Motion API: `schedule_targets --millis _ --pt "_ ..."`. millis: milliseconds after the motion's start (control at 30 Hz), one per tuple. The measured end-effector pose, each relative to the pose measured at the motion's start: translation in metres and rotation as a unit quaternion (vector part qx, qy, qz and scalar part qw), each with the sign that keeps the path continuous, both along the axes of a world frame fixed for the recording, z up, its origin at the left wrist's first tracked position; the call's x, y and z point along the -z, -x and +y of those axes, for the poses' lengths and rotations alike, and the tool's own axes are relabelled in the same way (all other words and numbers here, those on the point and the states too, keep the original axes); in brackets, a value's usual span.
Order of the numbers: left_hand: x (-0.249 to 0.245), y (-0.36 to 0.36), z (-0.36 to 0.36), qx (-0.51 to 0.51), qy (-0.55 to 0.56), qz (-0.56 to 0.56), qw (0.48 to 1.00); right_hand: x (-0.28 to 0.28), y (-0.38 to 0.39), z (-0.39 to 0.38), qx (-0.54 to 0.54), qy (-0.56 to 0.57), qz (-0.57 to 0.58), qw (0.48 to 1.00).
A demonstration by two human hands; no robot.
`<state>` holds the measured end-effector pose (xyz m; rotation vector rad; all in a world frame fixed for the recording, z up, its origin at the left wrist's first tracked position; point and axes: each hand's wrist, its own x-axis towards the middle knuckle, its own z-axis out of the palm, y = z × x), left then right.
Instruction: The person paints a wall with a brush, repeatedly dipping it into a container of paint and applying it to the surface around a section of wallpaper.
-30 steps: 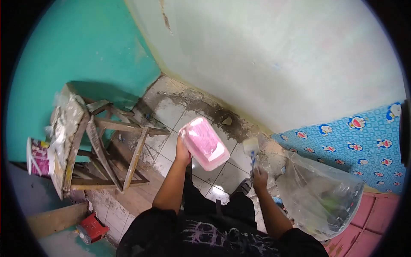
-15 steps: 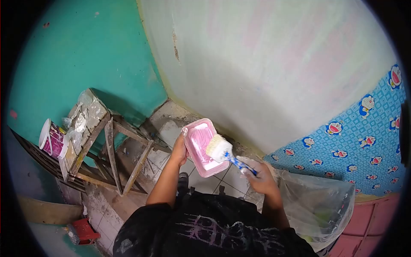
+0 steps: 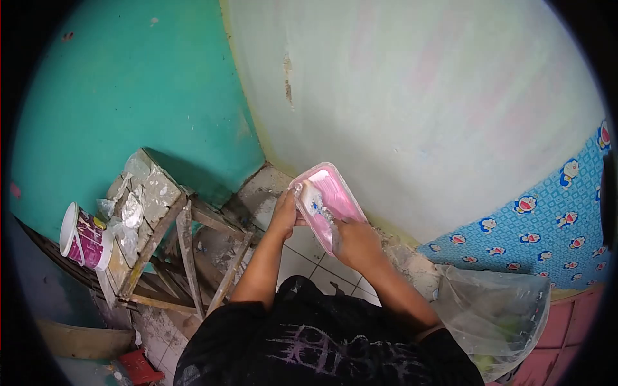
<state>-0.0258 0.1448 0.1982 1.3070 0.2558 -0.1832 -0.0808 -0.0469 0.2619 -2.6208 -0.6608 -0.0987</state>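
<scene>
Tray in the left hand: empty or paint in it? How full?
Not empty: streaky pink paint shows inside the tray, beside the brush. How full: cannot tell, the depth doesn't show.

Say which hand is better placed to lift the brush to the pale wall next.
Probably the right hand: it grasps the brush, whose head is at the pink tray. The left hand is occupied supporting the tray at its side, so seems less free to work on the pale wall.

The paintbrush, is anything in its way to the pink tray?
Nothing visible is. The right hand holds the paintbrush with its head over the inside of the pink tray, which the left hand holds.
</scene>
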Motion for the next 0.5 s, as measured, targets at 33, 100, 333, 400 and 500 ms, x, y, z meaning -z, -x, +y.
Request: schedule_targets --millis 33,100,333,400,500 --pt "-0.001 -0.002 0.011 0.0 0.001 0.004 1.0 -0.003 0.0 0.007 -0.003 0.023 0.02 1.0" --pt "-0.019 -0.001 0.026 -0.009 -0.022 -0.002 1.0 -0.015 0.002 0.017 -0.006 0.063 0.057 0.996" --pt "-0.059 -0.024 0.071 0.009 0.006 -0.043 0.999 -0.059 0.018 0.015 0.124 -0.036 0.088 0.988" --pt "-0.056 -0.026 0.073 0.014 0.003 -0.033 0.999 -0.064 0.029 0.013 0.146 -0.102 0.058 0.982" --pt "-0.047 -0.027 0.074 0.011 0.017 -0.033 0.999 -0.051 0.039 0.006 0.084 -0.164 0.019 0.983"
